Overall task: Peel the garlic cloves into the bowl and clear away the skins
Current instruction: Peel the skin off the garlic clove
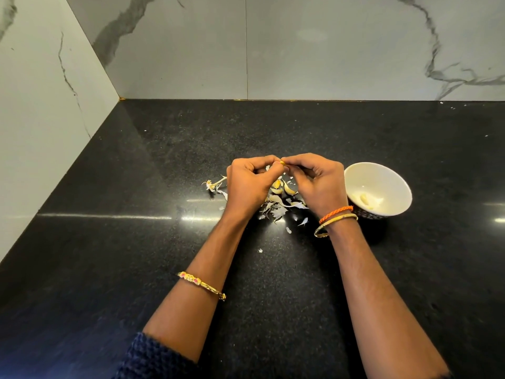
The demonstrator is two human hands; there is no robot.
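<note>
Head view, one frame. Black speckled worktop (136, 242), marble-patterned walls at far and left sides. Left hand (247, 184) and right hand (318, 181) raised together at mid-scene, fingers curled, fingertips meeting on one small garlic clove (283, 162), pinched between both. Below and between hands: unpeeled garlic cloves (284, 188) on worktop amid loose skins (277, 209), scraps spreading nearer. Garlic stem (213, 184) just left of left hand. White bowl (378, 176) on worktop just right of right hand, peeled cloves (366, 199) inside. Gold bangle (200, 284) on left forearm; orange cord (335, 213) and gold bangle on right wrist.
</note>
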